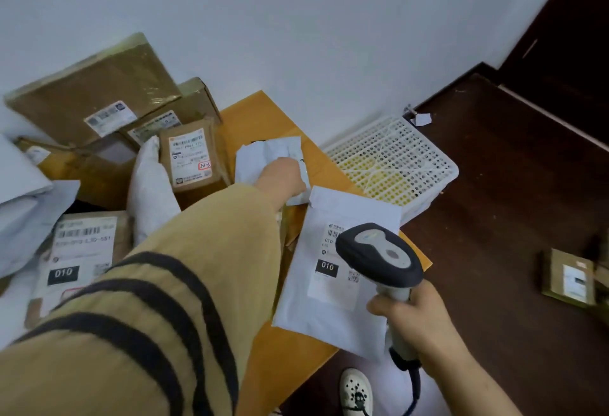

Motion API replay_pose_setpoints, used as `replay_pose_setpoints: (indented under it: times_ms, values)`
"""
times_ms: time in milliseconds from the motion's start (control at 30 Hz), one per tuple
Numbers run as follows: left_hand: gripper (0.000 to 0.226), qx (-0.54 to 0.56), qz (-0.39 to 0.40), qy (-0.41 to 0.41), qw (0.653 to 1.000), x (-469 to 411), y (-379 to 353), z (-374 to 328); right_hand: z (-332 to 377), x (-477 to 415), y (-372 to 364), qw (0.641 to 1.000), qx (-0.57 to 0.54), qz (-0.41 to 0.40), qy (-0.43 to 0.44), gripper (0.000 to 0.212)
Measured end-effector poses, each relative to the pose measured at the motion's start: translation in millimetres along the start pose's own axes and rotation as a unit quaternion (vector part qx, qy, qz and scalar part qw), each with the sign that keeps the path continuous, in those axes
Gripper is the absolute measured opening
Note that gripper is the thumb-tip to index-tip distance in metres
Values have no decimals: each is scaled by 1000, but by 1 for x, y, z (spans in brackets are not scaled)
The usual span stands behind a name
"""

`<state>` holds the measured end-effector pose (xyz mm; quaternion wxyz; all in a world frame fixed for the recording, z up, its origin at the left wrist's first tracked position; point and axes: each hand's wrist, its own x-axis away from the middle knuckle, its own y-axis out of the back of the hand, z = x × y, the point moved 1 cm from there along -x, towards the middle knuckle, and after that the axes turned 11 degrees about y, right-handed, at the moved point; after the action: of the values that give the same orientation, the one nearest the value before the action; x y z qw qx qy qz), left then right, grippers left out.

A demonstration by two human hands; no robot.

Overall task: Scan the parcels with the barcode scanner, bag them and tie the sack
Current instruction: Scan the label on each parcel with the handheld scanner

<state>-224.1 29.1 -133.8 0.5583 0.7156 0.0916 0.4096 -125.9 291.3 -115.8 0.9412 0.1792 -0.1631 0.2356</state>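
White mailer (pixel 263 156) under left fingers (pixel 290 164) (grip unclear), right fingers (pixel 379 309) curled round scanner (pixel 379 251)

"010" in white on a black block stands on the label of the flat white plastic mailer (pixel 306 310) and of the brown cardboard parcel (pixel 82 251) at lower left. The red-edged sticker (pixel 204 165) on the small brown cardboard box (pixel 189 139) reads "33-6", handwritten.
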Motion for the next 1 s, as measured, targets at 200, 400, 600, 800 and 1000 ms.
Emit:
replay_pose_setpoints:
  times_ms: [200, 400, 600, 800, 1000]
  values:
    - [102, -38, 92, 162, 982, -56, -35, -14, -4, -5, 6, 1000, -13, 11, -17, 27]
    - [32, -85, -27, 8, 996, -40, -24, -10, 1, -4, 5, 998, -44, -16, -29, 20]
    - [19, 146, -142, -6, 979, -1, 45, 15, 28, 17, 12, 997, -77, -21, -1, 28]
    - [8, 636, 1, -5, 772, 73, 86, 67, 72, 36, 13, 979, -193, -12, 69, 48]
    - [32, 746, 183, -74, 637, 171, 80, 116, 111, 41, -13, 962, -258, -15, 90, 26]
